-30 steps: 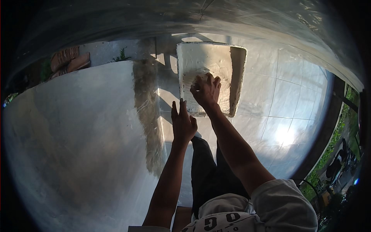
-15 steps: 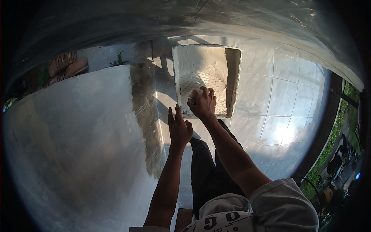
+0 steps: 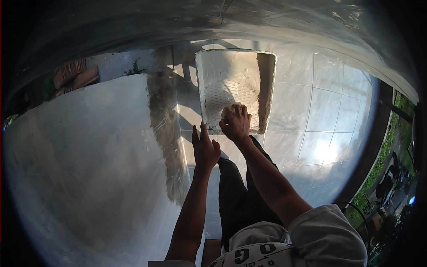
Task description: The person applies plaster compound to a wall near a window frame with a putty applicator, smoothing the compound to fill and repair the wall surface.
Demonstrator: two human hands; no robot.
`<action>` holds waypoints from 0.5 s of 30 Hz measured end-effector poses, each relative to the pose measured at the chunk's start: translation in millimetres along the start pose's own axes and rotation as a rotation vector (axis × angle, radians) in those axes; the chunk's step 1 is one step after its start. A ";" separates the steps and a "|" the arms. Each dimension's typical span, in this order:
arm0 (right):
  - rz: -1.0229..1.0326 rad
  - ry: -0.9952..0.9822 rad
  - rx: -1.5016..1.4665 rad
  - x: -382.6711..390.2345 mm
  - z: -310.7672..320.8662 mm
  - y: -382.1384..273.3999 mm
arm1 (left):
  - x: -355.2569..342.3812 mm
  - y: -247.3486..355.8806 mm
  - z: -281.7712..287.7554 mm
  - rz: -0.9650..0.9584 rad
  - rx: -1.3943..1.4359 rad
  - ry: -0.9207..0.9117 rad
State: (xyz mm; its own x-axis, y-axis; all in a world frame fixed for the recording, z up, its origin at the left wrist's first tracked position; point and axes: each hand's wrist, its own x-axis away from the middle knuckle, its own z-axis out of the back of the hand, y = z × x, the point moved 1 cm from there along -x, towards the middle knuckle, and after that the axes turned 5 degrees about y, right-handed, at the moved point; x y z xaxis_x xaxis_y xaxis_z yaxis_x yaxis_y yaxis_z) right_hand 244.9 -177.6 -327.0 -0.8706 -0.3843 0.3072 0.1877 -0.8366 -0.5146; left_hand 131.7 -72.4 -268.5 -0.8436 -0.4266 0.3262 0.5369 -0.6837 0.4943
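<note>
Seen from above, a white tray (image 3: 233,86) smeared with pale paste sits on the tiled floor (image 3: 324,111) beside a grey wall (image 3: 89,169). The right hand (image 3: 235,122) rests on the tray's near edge, fingers curled around a pale lump (image 3: 232,109). The left hand (image 3: 205,149) lies flat against the wall, fingers straight and together, holding nothing

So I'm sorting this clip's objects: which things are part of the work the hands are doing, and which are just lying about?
In use:
- white tray with ribbed floor, coated in white paste
- pale lump under the right hand
- left hand, open, beside the tray's near corner

Lying about:
- stacked bricks
- small weed
- tiled floor
- grey wall surface
</note>
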 end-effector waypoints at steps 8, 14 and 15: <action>0.112 0.112 -0.085 -55.9 15.7 -32.5 | -19.5 4.8 2.8 -0.048 -0.008 0.061; 0.193 -0.102 0.046 -7.9 -11.1 -12.4 | -31.4 12.8 9.7 -0.143 -0.003 0.121; 0.191 -0.122 0.029 14.0 -14.5 -5.4 | -31.4 11.2 10.5 -0.159 -0.009 0.128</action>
State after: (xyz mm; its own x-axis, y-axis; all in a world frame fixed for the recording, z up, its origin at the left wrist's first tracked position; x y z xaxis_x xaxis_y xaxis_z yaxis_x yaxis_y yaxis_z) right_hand 225.1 -172.8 -331.5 -0.7569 -0.5797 0.3018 0.3586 -0.7544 -0.5497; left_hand 164.3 -60.4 -264.8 -0.9125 -0.3846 0.1391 0.3974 -0.7533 0.5241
